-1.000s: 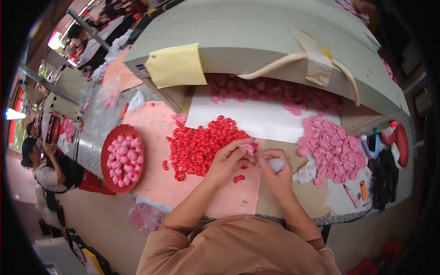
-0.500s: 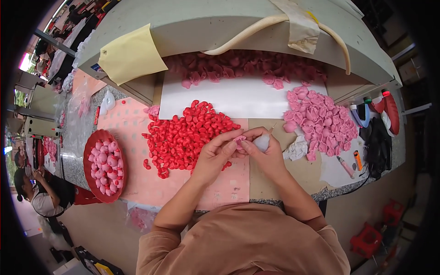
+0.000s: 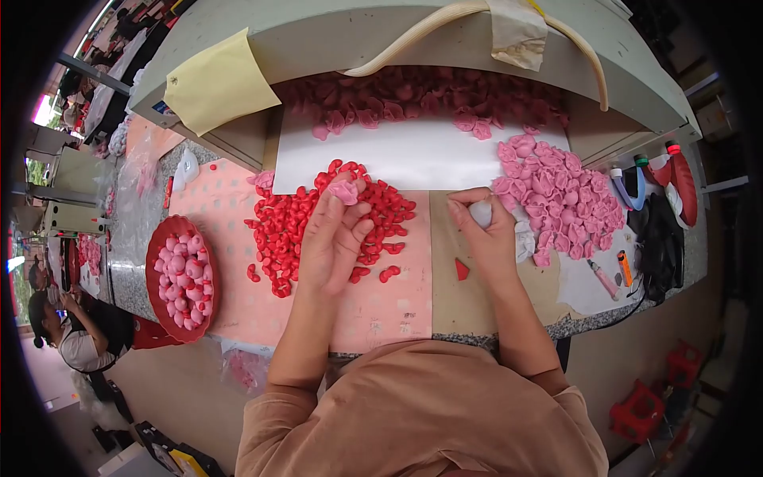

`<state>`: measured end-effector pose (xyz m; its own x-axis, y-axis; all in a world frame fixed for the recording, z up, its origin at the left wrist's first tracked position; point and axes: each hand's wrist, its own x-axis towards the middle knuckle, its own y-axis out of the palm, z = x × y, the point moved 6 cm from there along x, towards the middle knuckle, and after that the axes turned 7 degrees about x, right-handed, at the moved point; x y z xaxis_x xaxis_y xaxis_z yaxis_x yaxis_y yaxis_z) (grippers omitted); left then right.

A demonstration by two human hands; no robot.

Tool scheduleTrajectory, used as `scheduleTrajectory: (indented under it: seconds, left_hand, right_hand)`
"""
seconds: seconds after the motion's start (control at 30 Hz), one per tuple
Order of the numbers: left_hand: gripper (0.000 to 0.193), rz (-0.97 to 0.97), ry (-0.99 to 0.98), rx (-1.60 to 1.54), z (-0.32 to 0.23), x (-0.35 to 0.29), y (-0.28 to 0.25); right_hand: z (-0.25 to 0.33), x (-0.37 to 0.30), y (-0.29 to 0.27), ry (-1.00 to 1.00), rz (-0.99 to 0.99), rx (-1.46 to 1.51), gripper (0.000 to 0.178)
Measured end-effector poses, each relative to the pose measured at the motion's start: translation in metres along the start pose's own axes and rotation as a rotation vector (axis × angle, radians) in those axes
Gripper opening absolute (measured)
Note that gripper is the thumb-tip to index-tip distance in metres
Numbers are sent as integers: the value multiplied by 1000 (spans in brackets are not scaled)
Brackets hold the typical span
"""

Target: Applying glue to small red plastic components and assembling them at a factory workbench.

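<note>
A soft, matt finish is shown by the petal [image 3: 345, 191] and the pink pile [image 3: 560, 199], while a smooth, glossy, plastic-like surface is seen on the red pieces [image 3: 278, 238]. The bottle [image 3: 481, 213] appears to be made of milky, translucent plastic. By the white sheet [image 3: 389, 151], smooth and paper-like, light is faintly reflected. A dull finish is given by the pink sheet [image 3: 381, 318] and the cardboard-like brown board [image 3: 509, 310]. Speckled stone is suggested by the counter [image 3: 131, 270], painted metal by the hood [image 3: 318, 36]. The note [image 3: 218, 83] is seen as matt paper, the tape [image 3: 517, 40] as wrinkled, the basket [image 3: 189, 336] as plastic, the shirt [image 3: 421, 397] as matt cloth.
</note>
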<state>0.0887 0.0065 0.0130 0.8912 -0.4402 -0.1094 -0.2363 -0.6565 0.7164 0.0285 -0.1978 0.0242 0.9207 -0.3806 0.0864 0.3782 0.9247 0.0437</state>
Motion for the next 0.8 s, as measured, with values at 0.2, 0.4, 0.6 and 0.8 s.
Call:
scheduleTrajectory:
  seconds: [0.2, 0.4, 0.6, 0.8]
  left_hand:
    - [45, -41, 14, -126, -5, -1, -5]
    - [45, -35, 5, -135, -7, -4, -7]
    - [42, -79, -36, -86, -4, -3, -1]
    - [41, -38, -104, 176, 14, -6, 12]
  right_hand:
    - [-12, -1, 30, -209, 249, -427, 25]
    - [-5, -2, 44, -324, 323, -585, 36]
    - [0, -4, 53, -439, 387, -689, 36]
    - [-21, 5, 27, 170, 127, -8, 21]
